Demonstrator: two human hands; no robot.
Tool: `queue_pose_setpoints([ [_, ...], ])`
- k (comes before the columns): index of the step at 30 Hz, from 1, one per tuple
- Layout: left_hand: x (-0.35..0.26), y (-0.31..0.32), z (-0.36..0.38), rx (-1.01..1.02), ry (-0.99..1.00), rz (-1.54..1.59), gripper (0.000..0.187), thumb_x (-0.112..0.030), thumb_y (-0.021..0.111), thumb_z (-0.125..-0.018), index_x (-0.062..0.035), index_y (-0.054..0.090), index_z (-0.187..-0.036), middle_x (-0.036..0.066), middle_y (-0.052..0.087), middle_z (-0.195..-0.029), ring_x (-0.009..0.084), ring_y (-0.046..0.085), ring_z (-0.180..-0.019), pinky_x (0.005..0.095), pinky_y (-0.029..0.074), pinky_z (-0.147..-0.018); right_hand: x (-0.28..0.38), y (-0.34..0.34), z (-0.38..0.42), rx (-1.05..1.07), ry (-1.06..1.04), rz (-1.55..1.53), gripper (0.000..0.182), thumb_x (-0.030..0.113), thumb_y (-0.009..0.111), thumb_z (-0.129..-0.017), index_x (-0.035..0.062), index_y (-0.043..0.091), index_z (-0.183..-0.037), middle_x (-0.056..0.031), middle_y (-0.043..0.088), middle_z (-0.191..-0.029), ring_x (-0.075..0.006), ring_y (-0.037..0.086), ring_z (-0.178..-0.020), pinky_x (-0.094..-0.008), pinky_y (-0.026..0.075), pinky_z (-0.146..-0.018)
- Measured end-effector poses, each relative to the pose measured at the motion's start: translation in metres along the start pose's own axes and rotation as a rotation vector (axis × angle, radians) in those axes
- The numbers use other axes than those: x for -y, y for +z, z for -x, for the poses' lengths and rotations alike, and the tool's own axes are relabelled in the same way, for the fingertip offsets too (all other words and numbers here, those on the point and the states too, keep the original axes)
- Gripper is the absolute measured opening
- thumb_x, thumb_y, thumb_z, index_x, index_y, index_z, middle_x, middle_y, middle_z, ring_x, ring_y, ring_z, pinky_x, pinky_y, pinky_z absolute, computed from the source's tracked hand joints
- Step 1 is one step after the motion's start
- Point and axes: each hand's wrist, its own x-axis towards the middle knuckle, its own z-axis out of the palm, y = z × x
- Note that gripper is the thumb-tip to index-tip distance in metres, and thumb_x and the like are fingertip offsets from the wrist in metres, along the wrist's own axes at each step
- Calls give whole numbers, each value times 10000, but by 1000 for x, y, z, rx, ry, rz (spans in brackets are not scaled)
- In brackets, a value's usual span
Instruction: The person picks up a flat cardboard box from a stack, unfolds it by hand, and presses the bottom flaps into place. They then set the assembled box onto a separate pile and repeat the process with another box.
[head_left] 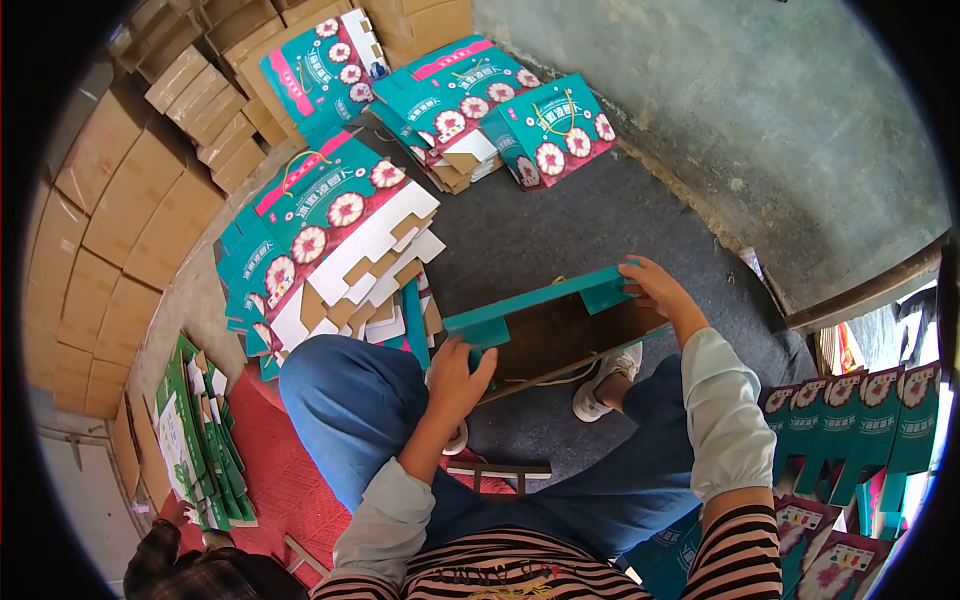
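Cardboard wall (120,210): we see brown cartons stacked along our left.
Flat stacks (330,240): teal flower-printed box blanks lie piled on the grey floor ahead-left.
Teal box (555,325): half-folded, open brown inside up, it sits over our knees between both hands.
Left hand (455,375): we clasp its near-left corner.
Right hand (655,288): we pinch its far-right flap.

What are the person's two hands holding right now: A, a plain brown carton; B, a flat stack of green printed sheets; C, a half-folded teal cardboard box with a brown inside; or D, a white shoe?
C: the left hand and right hand grip opposite ends of the half-folded teal cardboard box, brown inside showing.
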Motion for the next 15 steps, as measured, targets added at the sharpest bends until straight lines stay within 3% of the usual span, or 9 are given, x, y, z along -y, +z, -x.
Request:
queue_pose_setpoints([
  [2,-2,-8,7,-18,-74,77,386,-324,536,-880,42,606,-980,239,587,-1058,382,562,-1008,421,431,-888,-8,-4,-3,32,-22,32,747,424,645,-834,76,339,-1420,-146,411,-1395,-301,436,-1260,-446,313,-1048],
  [4,1,-14,14,-67,-118,120,318,-270,505,-892,19,594,-990,210,597,-994,360,586,-917,411,445,-835,-14,-7,-6,39,-170,342,694,396,657,-833,52,399,-1378,-161,407,-1399,-299,424,-1273,-412,322,-1054],
  [8,2,-19,18,-62,-155,151,294,-221,467,-898,19,577,-1029,211,596,-1010,357,582,-953,407,443,-855,-8,-1,-8,57,-372,791,668,412,708,-766,44,518,-1289,-159,408,-1410,-308,403,-1295,-409,351,-1045],
  [15,0,-22,27,-80,-103,103,271,-195,464,-893,3,583,-1034,204,591,-1021,358,577,-968,405,444,-857,3,11,0,85,-456,1168,810,455,761,-687,134,450,-1362,-126,372,-1446,-324,364,-1318,-428,351,-1055],
])
